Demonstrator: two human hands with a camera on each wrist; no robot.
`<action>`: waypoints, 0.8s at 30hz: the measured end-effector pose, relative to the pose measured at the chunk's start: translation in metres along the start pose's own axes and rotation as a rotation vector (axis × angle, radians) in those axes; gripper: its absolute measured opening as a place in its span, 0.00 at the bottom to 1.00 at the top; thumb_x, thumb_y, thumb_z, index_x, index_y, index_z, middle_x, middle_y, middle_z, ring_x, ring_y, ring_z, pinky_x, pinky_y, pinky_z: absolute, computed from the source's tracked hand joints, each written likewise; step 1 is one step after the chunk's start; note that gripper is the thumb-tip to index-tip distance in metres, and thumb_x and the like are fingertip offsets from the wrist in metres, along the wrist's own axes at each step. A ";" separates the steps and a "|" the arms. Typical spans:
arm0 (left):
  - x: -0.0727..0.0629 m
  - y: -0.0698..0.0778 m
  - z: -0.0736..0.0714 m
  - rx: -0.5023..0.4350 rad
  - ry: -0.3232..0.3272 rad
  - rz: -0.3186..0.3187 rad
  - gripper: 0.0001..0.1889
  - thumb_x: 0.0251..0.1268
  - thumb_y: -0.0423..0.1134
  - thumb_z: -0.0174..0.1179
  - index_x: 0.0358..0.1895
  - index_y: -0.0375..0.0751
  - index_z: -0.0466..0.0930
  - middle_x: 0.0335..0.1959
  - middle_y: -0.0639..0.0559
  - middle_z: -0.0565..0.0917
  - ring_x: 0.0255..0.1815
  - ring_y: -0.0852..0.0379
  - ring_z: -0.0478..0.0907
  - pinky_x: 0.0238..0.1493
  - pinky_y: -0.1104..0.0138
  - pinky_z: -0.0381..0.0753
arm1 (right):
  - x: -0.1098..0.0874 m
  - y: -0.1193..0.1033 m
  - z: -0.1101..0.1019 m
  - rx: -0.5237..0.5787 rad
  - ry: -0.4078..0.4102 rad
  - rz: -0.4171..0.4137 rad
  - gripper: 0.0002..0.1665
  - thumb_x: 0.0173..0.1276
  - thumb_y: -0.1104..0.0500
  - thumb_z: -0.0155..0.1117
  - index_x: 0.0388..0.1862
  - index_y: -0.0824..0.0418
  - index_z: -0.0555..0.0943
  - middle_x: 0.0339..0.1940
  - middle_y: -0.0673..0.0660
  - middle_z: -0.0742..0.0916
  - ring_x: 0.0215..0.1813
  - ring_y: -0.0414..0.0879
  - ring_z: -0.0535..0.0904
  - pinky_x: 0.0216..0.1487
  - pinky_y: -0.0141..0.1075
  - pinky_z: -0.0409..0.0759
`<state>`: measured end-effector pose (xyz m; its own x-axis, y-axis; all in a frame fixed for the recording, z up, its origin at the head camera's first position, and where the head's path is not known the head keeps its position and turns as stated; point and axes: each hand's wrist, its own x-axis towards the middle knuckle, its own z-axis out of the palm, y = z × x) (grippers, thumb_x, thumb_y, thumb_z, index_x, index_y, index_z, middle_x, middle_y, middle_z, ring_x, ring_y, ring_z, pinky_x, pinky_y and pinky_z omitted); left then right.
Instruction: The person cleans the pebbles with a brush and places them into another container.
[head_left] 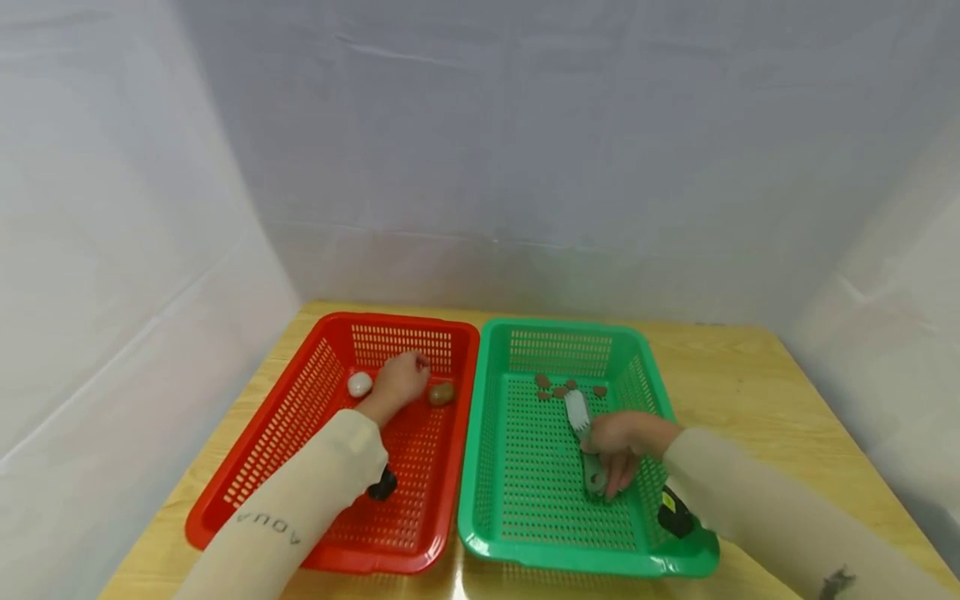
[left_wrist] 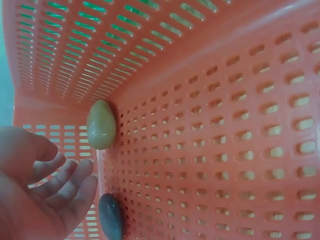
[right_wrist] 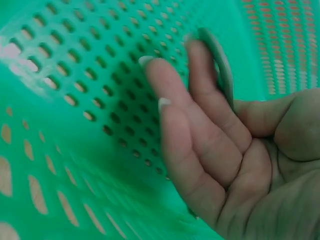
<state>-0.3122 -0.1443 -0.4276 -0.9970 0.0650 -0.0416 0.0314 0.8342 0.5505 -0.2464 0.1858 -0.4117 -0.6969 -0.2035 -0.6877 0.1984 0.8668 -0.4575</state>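
Note:
My left hand (head_left: pixel 401 379) is low in the red basket (head_left: pixel 330 560), its fingers loosely bent with nothing between them in the left wrist view. Close by lie a smooth tan stone (left_wrist: pixel 101 125) and a dark grey stone (left_wrist: pixel 110 217). A white stone (head_left: pixel 360 384) is to the left of that hand. Inside the green basket (head_left: pixel 558 557), my right hand (head_left: pixel 618 442) pinches a flat grey-green tool (head_left: pixel 595 477) between thumb and index finger. The tool has a pale, broad, ridged end and a hole in its handle; its exact kind is unclear. Small brown pieces (head_left: pixel 559 392) lie beyond that end.
Both baskets stand side by side on a wooden table (head_left: pixel 735 375), their rims nearly touching. Slotted side walls surround each hand. White cloth (head_left: pixel 495 150) hangs behind the table and on both sides.

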 end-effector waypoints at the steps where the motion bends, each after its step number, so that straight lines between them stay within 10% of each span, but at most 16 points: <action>1: 0.000 0.001 -0.002 0.000 0.006 -0.003 0.16 0.73 0.36 0.49 0.56 0.32 0.78 0.50 0.38 0.82 0.37 0.46 0.77 0.36 0.58 0.78 | 0.001 0.000 0.002 -0.010 0.002 0.005 0.18 0.80 0.58 0.44 0.42 0.72 0.74 0.21 0.64 0.87 0.26 0.52 0.87 0.27 0.39 0.86; 9: 0.000 0.002 -0.010 0.008 -0.032 0.034 0.17 0.75 0.39 0.48 0.59 0.34 0.76 0.48 0.39 0.82 0.30 0.50 0.74 0.32 0.62 0.74 | 0.006 0.001 0.004 -0.104 0.018 0.061 0.29 0.79 0.56 0.47 0.23 0.72 0.82 0.19 0.63 0.86 0.24 0.53 0.86 0.29 0.41 0.86; 18: -0.002 0.014 -0.022 0.007 -0.019 0.069 0.18 0.76 0.40 0.47 0.60 0.35 0.76 0.37 0.43 0.81 0.25 0.53 0.72 0.33 0.61 0.73 | -0.012 0.002 -0.004 -0.166 0.188 -0.003 0.19 0.76 0.57 0.54 0.51 0.74 0.73 0.22 0.61 0.84 0.24 0.53 0.83 0.26 0.40 0.85; 24: -0.004 0.026 -0.024 0.034 0.143 0.132 0.16 0.76 0.41 0.47 0.54 0.35 0.79 0.33 0.45 0.82 0.25 0.51 0.73 0.32 0.60 0.75 | -0.024 -0.014 -0.032 -0.381 0.382 -0.155 0.25 0.75 0.51 0.56 0.51 0.76 0.77 0.24 0.60 0.85 0.24 0.48 0.81 0.27 0.39 0.83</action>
